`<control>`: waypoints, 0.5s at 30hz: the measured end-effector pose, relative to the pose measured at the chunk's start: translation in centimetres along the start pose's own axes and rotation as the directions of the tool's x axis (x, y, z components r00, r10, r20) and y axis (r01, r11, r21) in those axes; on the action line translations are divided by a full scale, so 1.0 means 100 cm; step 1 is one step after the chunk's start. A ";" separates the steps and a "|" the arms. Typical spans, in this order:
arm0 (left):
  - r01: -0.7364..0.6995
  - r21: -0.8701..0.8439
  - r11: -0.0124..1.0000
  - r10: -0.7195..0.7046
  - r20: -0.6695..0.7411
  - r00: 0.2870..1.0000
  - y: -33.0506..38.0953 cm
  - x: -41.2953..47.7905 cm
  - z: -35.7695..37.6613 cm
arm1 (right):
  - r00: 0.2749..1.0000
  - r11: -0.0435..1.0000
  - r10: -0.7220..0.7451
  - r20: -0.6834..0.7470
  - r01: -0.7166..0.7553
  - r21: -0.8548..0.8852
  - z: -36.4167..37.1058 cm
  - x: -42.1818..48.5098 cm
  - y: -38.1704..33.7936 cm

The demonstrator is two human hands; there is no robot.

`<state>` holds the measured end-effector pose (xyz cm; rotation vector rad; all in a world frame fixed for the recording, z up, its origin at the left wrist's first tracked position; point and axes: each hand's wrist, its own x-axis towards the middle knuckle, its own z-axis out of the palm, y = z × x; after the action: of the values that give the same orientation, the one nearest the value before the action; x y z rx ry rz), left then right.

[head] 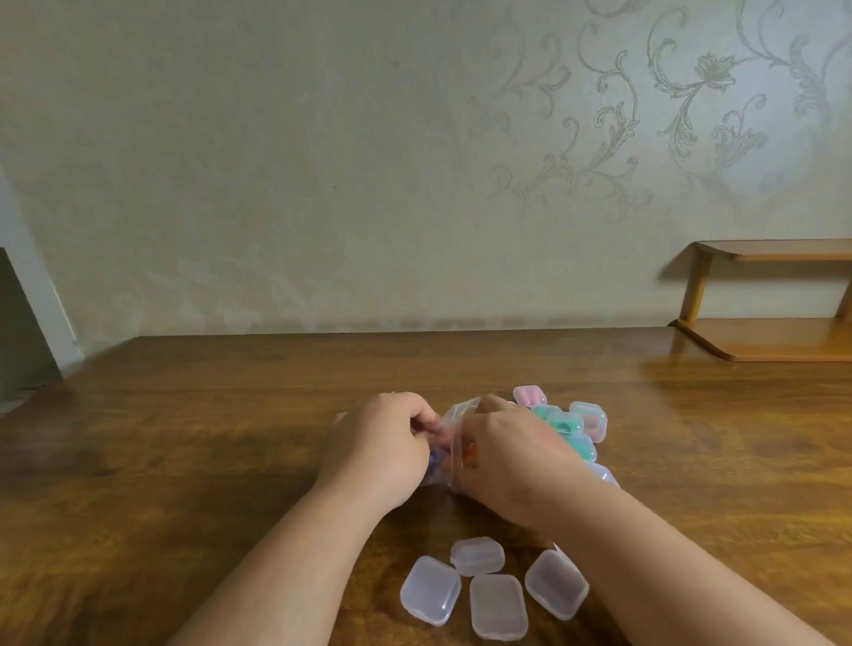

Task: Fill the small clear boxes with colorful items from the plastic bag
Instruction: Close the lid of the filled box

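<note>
Both hands are meeting at the plastic bag [453, 437], which is lying on the wooden table [174, 459]. The left hand [381, 443] is curling its fingers [415, 415] tightly and pinching the bag's left edge. The right hand [514, 449] is gripping the bag's right edge with bent fingers, their tips hidden. Colorful items [468, 454], orange and blue, are showing through the bag. Four empty clear boxes [477, 556] are sitting nearer the person than the bag. Filled boxes [589, 420] holding pink and green are clustering just right of it.
</note>
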<state>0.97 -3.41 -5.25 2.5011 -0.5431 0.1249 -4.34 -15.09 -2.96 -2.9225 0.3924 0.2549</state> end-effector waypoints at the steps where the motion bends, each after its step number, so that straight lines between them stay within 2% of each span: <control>1: -0.001 0.008 1.000 0.001 0.004 1.000 0.000 0.000 0.000 | 0.980 0.996 -0.079 -0.180 0.084 0.024 0.010 -0.003 0.005; 2: 0.000 0.015 1.000 0.000 0.011 1.000 -0.001 0.000 0.000 | 0.947 0.987 -0.127 -0.295 0.151 0.059 0.017 -0.006 0.010; 3: -0.001 0.022 1.000 0.001 0.015 1.000 0.000 0.000 0.000 | 0.931 0.981 -0.148 -0.334 0.182 0.073 0.020 -0.010 0.011; 6: 0.005 0.030 1.000 -0.006 0.016 1.000 0.000 0.002 0.000 | 0.928 0.980 -0.158 -0.338 0.190 0.066 0.017 -0.013 0.010; 7: 0.011 0.029 1.000 -0.012 0.018 1.000 -0.001 0.002 0.001 | 0.946 0.985 -0.144 -0.289 0.165 0.050 0.013 -0.010 0.009; 9: 0.018 0.027 0.999 -0.018 0.031 0.999 -0.002 0.003 0.002 | 0.997 1.000 -0.030 -0.066 0.030 -0.004 -0.002 -0.005 0.001; 10: 0.019 0.027 0.999 -0.020 0.033 0.999 -0.003 0.003 0.003 | 1.000 1.000 0.018 0.012 -0.018 -0.011 -0.004 -0.005 0.001; 11: 0.018 0.026 1.000 -0.019 0.032 0.999 -0.004 0.004 0.004 | 1.000 1.000 0.016 0.025 -0.016 0.000 -0.001 -0.004 0.002; 12: 0.014 0.031 0.999 -0.015 0.031 0.999 -0.004 0.003 0.004 | 0.999 1.000 -0.007 -0.032 0.008 0.014 0.002 -0.002 0.003; 14: 0.013 0.055 0.998 -0.015 0.038 0.999 -0.004 0.004 0.005 | 0.957 0.991 -0.116 -0.265 0.130 0.039 0.013 -0.012 0.008; 15: 0.015 0.063 0.998 -0.017 0.042 0.999 -0.004 0.005 0.005 | 0.939 0.983 -0.138 -0.315 0.168 0.072 0.015 -0.016 0.009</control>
<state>1.53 -3.54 -5.75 2.5734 -0.5444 0.0836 -6.33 -15.26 -4.27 -2.8765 0.2091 -0.2424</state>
